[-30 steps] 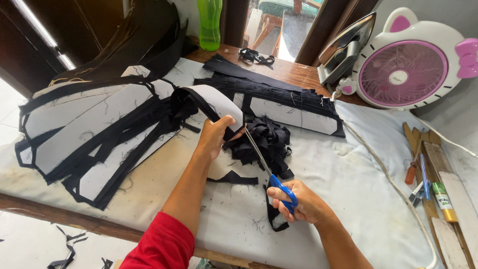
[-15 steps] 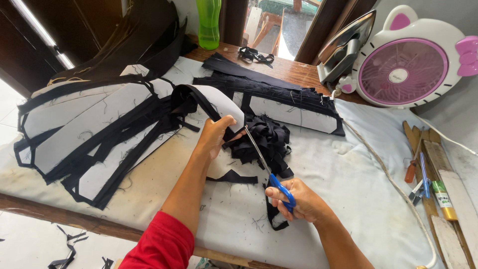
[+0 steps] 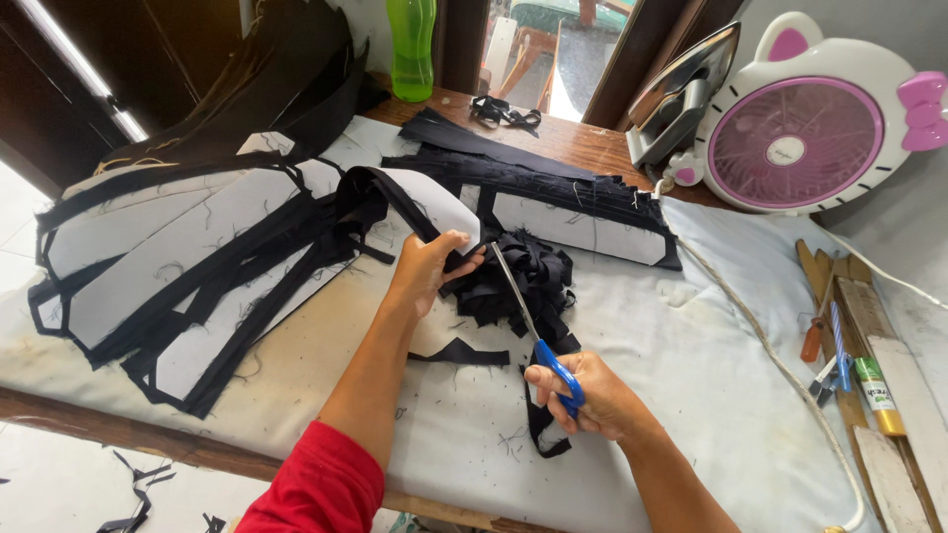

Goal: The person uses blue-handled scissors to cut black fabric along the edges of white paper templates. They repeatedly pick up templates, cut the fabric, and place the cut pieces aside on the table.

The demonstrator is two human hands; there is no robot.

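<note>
Hardly moved since before. Left hand (image 3: 430,268) pinching soft, floppy black-edged white fabric piece (image 3: 434,209); right hand (image 3: 583,395) gripping blue-handled scissors (image 3: 533,326) beside it. Light; best held near the edge.

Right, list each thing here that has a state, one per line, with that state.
scissors: open, blades at the piece's edge
right hand: gripping the blue scissor handles
left hand: pinching the white and black piece
iron: standing on its heel
fan: upright
green bottle: upright

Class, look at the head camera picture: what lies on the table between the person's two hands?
In the head view, between the left hand and the right hand run the blades of the blue-handled scissors. Beneath them lies a heap of black fabric scraps and a loose black strip.
</note>
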